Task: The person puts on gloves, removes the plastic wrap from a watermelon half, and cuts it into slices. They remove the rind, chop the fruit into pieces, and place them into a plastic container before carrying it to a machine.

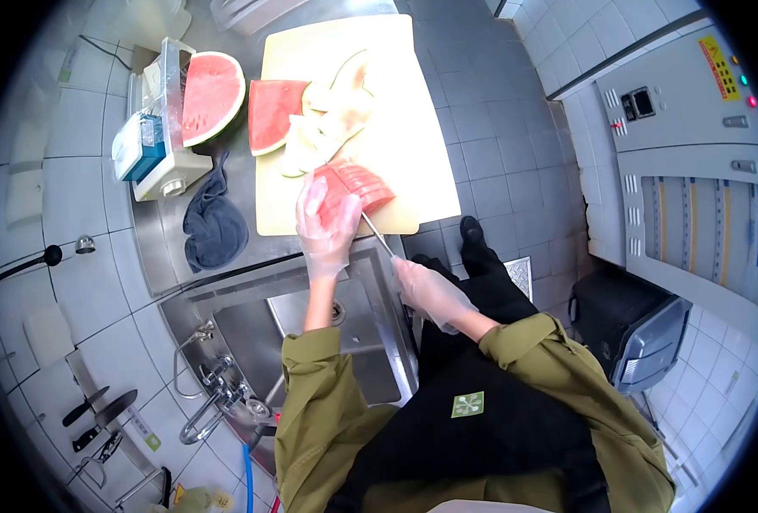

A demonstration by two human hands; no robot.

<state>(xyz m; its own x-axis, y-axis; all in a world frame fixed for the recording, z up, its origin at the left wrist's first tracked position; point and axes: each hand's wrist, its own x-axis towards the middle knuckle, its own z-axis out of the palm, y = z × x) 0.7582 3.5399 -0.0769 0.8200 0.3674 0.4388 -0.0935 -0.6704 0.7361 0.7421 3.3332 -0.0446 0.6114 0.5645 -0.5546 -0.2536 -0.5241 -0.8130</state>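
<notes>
Peeled, sliced watermelon [364,183] lies near the front edge of a pale cutting board [435,162]. My left hand [323,224], in a clear glove, rests against its left side with fingers apart and thumb on the near end. My gloved right hand [430,291] is closed around the handle of a knife [377,231], whose blade reaches to the near side of the slices. Behind them are cut rinds [328,128] in a heap and a watermelon wedge [272,113] with its rind on. Farther left, a large cut watermelon piece [213,96] stands at the board's side.
A steel sink [370,342] with taps [218,372] is below the board. A dark cloth [215,227] lies left on the counter near a plastic box [144,147]. Knives [115,409] hang on the tiled wall. A black bin [631,321] stands right, by an electrical cabinet [687,128].
</notes>
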